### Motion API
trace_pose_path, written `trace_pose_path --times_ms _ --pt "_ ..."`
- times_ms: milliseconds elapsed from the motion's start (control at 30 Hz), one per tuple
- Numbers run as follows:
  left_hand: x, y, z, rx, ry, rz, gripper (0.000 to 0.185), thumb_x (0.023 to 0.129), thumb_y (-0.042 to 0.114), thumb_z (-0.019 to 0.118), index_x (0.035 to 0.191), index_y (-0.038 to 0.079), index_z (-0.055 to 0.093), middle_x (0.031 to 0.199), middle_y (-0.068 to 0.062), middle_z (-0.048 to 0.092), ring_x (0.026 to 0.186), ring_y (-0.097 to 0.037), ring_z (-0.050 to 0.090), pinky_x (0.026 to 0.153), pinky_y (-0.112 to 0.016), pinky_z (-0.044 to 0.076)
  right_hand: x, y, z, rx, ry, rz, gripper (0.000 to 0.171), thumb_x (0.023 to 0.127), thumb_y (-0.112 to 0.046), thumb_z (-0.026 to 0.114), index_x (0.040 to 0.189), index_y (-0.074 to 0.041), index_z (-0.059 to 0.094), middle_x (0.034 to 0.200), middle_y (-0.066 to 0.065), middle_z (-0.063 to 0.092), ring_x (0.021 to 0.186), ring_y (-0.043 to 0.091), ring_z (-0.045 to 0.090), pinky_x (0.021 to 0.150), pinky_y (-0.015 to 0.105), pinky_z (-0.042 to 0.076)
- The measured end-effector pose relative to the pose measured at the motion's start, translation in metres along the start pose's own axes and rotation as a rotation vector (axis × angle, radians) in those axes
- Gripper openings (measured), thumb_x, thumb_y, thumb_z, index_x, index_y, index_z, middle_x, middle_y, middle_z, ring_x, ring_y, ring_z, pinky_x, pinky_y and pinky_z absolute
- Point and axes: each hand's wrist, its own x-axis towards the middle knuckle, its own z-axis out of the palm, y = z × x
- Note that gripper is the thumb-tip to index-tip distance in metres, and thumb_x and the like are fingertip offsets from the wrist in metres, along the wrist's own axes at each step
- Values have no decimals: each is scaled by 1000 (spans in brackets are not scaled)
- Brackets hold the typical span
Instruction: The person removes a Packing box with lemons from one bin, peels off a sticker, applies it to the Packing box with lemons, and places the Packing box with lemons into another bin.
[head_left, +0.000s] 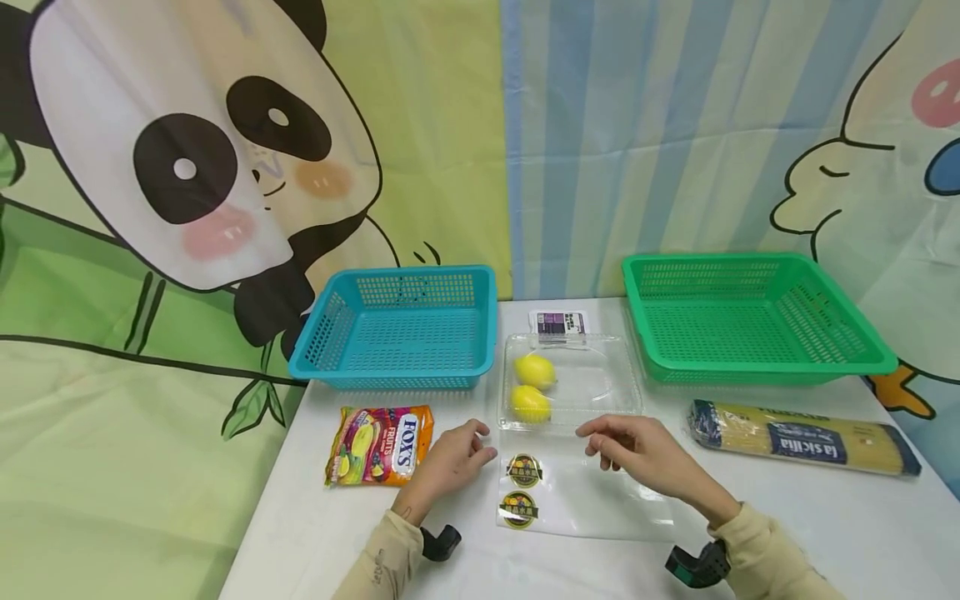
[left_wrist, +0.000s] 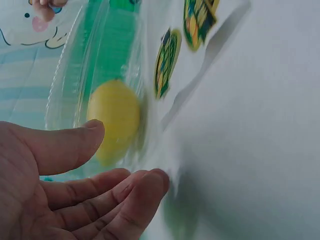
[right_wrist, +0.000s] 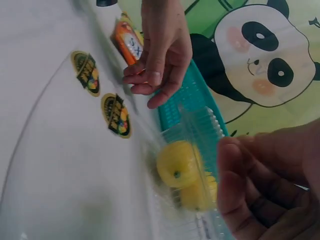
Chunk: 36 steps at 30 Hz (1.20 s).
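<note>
Two hands of yours hover over an opened clamshell box.

Nearest you, its flat clear lid (head_left: 592, 500) lies folded toward you with two round stickers (head_left: 523, 470). Your left hand (head_left: 450, 457) and right hand (head_left: 637, 450), fingers loosely curled, grip nothing, poised at the box's front edge. Beyond, the clear tray (head_left: 600, 379) cradles two lemons (head_left: 532, 386). Farther back stand two baskets, one blue (head_left: 401, 329), one green (head_left: 750, 317).

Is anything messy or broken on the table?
Nothing looks spilled or broken. The clear clamshell box lies wide open, its lid flat on the table, with two lemons crowded at one end. Both baskets sit straight.
</note>
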Motion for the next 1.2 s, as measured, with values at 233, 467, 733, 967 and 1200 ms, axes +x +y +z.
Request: trace_pose_path --times_ms 233,467,733,967,1200 --pt "-1 3 15 -243 -152 -120 33 101 23 62 125 0 63 87 -5 68 68 -14 64 61 -27 53 -2 25 22 -45 -222 17 30 104 -15 57 126 3 68 84 3 73 65 5 63 57 23 55" --pt "-3 3 21 -480 -168 -175 32 101 20 63 126 -1 61 96 -12 68 80 -20 69 71 -35 63 -2 37 31 -78 -239 -4 36 103 -16 58 131 6 64 74 -7 69 63 -5 54 58 19 47" --pt "-4 -3 21 -586 -152 -147 35 98 16 66 126 -1 54 93 -16 68 66 -17 67 63 -34 61 -3 38 35 -74 -226 2 38 103 -18 60 133 4 63 84 -6 73 67 -2 59 60 20 50" --pt "0 -4 23 -597 -218 -149 33 93 9 71 121 0 56 77 -10 67 59 -12 60 57 -25 51 -3 36 35 -43 -251 18 39 103 -18 59 136 2 62 89 -1 73 68 3 63 60 21 52" --pt "4 -2 23 -645 -239 -168 26 90 6 73 112 0 61 76 -2 69 61 -12 61 60 -24 56 -1 28 37 -37 -186 -29 32 102 -12 60 131 -1 64 85 2 71 61 3 63 55 23 54"
